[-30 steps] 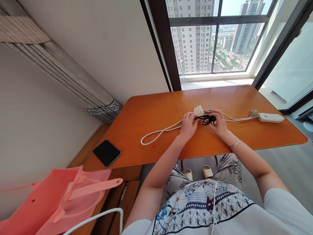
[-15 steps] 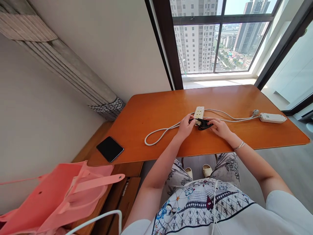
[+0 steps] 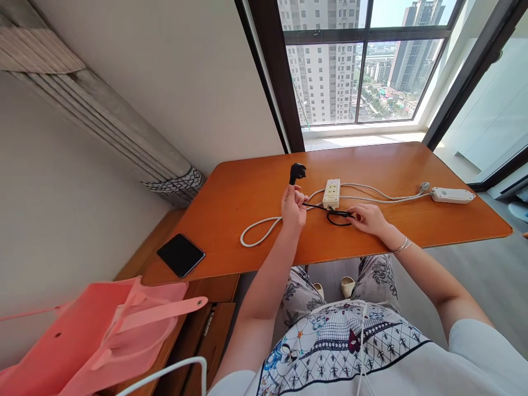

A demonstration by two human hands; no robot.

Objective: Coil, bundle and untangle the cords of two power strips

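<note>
Closed around the base of a black plug, the left hand holds it upright above the table, apparently gripping low so that the fingers leave the head and prongs free. The right hand, its fingers loosely bent and nearly together, pinches the loops of the black cord, probably to steady the bundle while the plug end is held apart. Those loops lie at the near end of a white power strip, between the hands, with one length running taut toward the left hand. The plug looks chunky and matte, its prongs turned to the right; the cord is thin and dark, gathered in flattened loops. Its finer markings are too small to read.
</note>
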